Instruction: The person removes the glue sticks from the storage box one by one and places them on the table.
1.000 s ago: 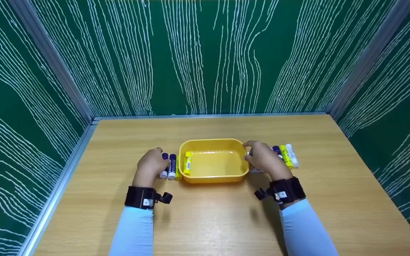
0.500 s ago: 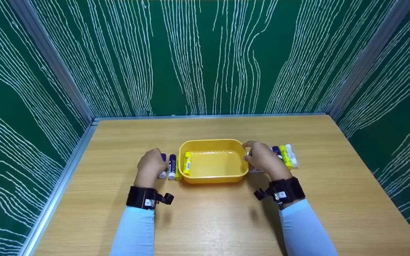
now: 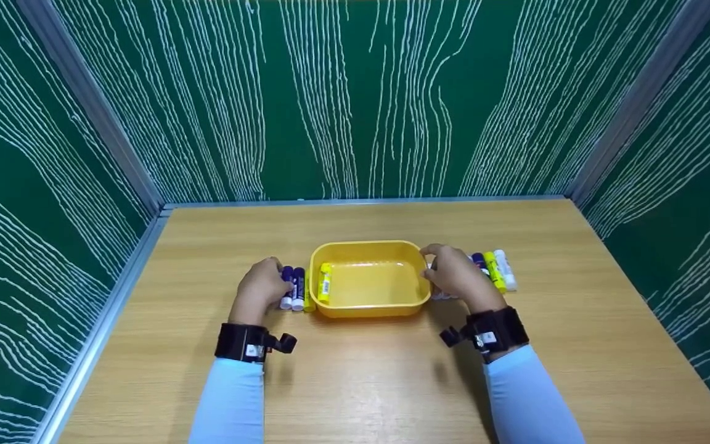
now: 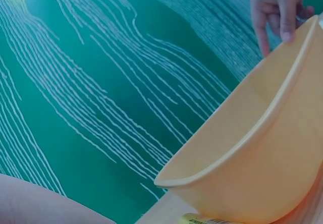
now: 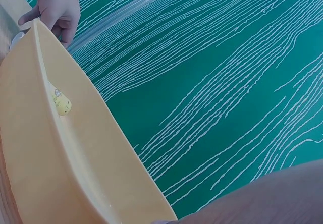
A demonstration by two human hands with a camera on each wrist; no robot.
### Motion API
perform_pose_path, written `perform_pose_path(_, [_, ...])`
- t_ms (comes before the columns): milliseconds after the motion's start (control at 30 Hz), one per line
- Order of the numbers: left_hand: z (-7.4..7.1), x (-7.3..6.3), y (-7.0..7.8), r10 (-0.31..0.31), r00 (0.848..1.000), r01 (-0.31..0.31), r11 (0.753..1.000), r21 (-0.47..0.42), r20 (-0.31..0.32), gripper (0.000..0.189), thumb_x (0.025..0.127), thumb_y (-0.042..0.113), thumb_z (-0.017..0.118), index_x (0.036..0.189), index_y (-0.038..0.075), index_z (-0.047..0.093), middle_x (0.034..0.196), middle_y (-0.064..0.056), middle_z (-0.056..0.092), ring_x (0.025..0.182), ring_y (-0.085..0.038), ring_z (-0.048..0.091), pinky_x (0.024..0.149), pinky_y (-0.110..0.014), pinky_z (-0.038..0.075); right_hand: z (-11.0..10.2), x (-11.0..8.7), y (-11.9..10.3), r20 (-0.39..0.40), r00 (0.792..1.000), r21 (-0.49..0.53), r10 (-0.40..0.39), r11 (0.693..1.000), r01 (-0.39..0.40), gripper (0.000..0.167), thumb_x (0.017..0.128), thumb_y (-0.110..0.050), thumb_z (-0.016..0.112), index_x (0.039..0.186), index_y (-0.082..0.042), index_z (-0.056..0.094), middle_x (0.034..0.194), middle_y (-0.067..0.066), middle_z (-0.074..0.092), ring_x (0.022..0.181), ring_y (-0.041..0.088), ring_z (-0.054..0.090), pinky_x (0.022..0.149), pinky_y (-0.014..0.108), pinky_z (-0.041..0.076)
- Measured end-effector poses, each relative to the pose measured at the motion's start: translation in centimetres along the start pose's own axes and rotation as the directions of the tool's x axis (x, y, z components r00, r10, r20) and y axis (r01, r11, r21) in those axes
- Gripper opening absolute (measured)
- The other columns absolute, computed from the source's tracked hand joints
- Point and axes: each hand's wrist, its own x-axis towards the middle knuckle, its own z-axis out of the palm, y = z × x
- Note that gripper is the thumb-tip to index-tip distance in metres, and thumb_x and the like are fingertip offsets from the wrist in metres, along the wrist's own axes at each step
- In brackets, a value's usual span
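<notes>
In the head view my left hand (image 3: pixel 262 285) pinches a purple glue stick (image 3: pixel 287 288) with a white end, lying on the table left of the yellow tray (image 3: pixel 370 311). Close beside it lie another purple glue stick (image 3: pixel 298 288) and a yellow one (image 3: pixel 309 299), partly hidden by the tray wall. Inside the tray, a yellow glue stick (image 3: pixel 325 282) rests along the left end; the right wrist view shows part of it (image 5: pixel 61 103). My right hand (image 3: pixel 455 275) grips the tray's right end, thumb and forefinger at the rim.
Several glue sticks lie right of the tray, among them a purple one (image 3: pixel 479 263), a yellow one (image 3: pixel 495 271) and a white one (image 3: pixel 505 270); my right hand hides some. Green, white-streaked walls (image 3: pixel 361 98) enclose the wooden table (image 3: pixel 355 382) at back and sides.
My left hand shifted the purple glue stick slightly left, then back right against the neighbouring purple one. The right hand and the tray have stayed in place.
</notes>
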Motion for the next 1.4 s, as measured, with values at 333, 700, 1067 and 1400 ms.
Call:
perform_pose_path(333, [-0.1, 0.1, 0.2, -0.001, 0.999, 0.004, 0.998, 0.062, -0.034, 0.059, 0.11, 0.035, 0.074, 0.153, -0.003, 0.062, 0.149, -0.026, 0.071, 0.127, -0.037, 0.07, 0.113, -0.054, 0.057, 0.1, 0.0, 0.2, -0.033, 0.998, -0.034, -0.046, 0.998, 0.045, 0.058, 0.112, -0.012, 0.071, 0.166, -0.003, 0.052, 0.109, 0.019, 0.073, 0.078, 0.026, 0.07, 0.064, 0.031, 0.061])
perform_pose_path(700, [-0.1, 0.1, 0.3, -0.014, 0.998, 0.017, 0.998, 0.062, -0.054, 0.055, 0.112, 0.037, 0.072, 0.15, -0.002, 0.064, 0.143, -0.025, 0.073, 0.12, -0.036, 0.07, 0.108, -0.052, 0.059, 0.1, -0.1, 0.2, -0.017, 1.0, -0.008, -0.019, 1.0, 0.019, 0.059, 0.113, -0.012, 0.07, 0.168, -0.005, 0.05, 0.109, 0.02, 0.073, 0.079, 0.027, 0.071, 0.067, 0.033, 0.062])
perform_pose_path(1067, [-0.2, -0.4, 1.9, -0.002, 0.992, 0.008, 0.999, 0.05, -0.126, 0.057, 0.114, 0.039, 0.065, 0.157, 0.001, 0.061, 0.154, -0.024, 0.069, 0.135, -0.039, 0.07, 0.118, -0.058, 0.056, 0.1, -0.1, 0.0, -0.013, 1.0, 0.01, 0.001, 1.0, -0.001, 0.06, 0.113, -0.011, 0.071, 0.169, -0.007, 0.05, 0.11, 0.021, 0.073, 0.082, 0.028, 0.071, 0.072, 0.036, 0.065])
perform_pose_path(1400, [1.8, -2.7, 7.3, 0.119, 0.97, -0.111, 0.993, 0.05, -0.212, 0.048, 0.114, 0.034, 0.07, 0.151, 0.005, 0.067, 0.145, -0.018, 0.071, 0.132, -0.036, 0.072, 0.114, -0.052, 0.061, 0.3, 0.0, -0.2, -0.018, 1.0, -0.016, 0.008, 1.0, -0.009, 0.06, 0.114, -0.012, 0.069, 0.17, -0.006, 0.049, 0.11, 0.021, 0.075, 0.08, 0.026, 0.073, 0.068, 0.031, 0.063])
